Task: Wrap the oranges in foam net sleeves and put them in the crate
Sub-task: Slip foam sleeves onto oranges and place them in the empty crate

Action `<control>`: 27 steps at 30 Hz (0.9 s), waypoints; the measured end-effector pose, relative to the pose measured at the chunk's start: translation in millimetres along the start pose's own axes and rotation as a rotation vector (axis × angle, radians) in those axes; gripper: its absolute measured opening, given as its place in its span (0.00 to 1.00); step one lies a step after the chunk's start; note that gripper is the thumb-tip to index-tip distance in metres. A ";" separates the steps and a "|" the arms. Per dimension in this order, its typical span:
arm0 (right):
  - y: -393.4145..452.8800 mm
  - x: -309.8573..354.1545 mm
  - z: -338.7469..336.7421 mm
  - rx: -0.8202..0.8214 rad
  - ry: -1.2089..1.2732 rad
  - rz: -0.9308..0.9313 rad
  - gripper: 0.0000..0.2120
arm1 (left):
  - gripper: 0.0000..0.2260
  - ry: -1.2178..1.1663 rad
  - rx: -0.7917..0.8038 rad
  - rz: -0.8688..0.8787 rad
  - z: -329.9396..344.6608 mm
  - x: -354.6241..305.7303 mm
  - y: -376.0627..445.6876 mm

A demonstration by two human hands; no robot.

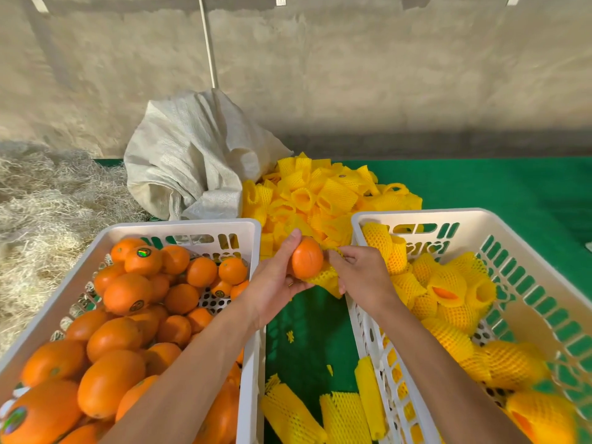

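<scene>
Two forearms reach forward: the left hand [272, 283] cups a bare orange [307, 257], the right hand [362, 277] pinches a foam net sleeve [323, 278] against its underside. Sleeving is under way (barely started); next, stretch the mouth over the fruit, then the crate [528, 238] to the right.

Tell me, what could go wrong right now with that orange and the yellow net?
The bare round orange sits only partly in the yellow foam net sleeve; the left hand holds it over the gap between crates, so it might slip. The right hand pulling could tear the netting.
</scene>
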State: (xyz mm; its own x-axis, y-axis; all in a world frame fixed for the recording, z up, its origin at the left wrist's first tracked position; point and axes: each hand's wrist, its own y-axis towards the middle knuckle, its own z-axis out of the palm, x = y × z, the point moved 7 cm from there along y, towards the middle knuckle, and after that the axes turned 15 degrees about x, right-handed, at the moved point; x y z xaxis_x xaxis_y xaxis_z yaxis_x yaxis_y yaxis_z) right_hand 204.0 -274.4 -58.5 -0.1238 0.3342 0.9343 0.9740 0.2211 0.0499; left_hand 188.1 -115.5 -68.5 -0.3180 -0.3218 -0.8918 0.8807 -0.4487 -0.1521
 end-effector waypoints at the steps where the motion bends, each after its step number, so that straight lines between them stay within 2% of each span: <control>1: 0.3 -0.3 -2.2 -0.021 0.019 0.007 0.23 | 0.26 -0.003 -0.011 0.008 -1.4 0.1 0.1; 6: -4.0 6.4 -15.6 -0.162 0.078 -0.026 0.27 | 0.24 0.083 -0.060 0.015 -5.7 1.4 0.4; 10: -10.6 26.4 -12.7 -0.200 -0.035 -0.147 0.27 | 0.27 0.192 -0.127 -0.003 -9.2 5.3 2.1; 15: -19.7 42.5 9.9 -0.182 -0.108 -0.275 0.17 | 0.31 0.306 -0.228 0.071 -15.7 1.8 -1.3; 19: -17.5 35.3 31.1 -0.130 -0.064 -0.231 0.08 | 0.37 0.372 -0.306 0.036 -17.2 0.7 -5.3; 23: -10.0 20.3 29.2 -0.112 -0.130 -0.137 0.18 | 0.18 0.081 -0.291 0.071 -19.8 1.6 -2.3; 25: -8.9 13.0 22.7 -0.136 -0.150 -0.102 0.20 | 0.10 0.075 -0.251 0.119 -19.6 -1.4 -2.2; 27: -7.9 8.2 17.5 -0.167 -0.158 -0.073 0.20 | 0.10 0.134 -0.201 0.142 -14.8 -1.5 -4.4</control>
State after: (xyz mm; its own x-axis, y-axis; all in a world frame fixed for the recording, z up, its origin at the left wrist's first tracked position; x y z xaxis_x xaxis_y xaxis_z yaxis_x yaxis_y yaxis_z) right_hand 192.1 -257.4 -57.5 -0.2101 0.4652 0.8599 0.9777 0.0996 0.1850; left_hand 189.9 -100.7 -72.8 -0.1491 -0.2504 -0.9566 0.9694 -0.2278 -0.0914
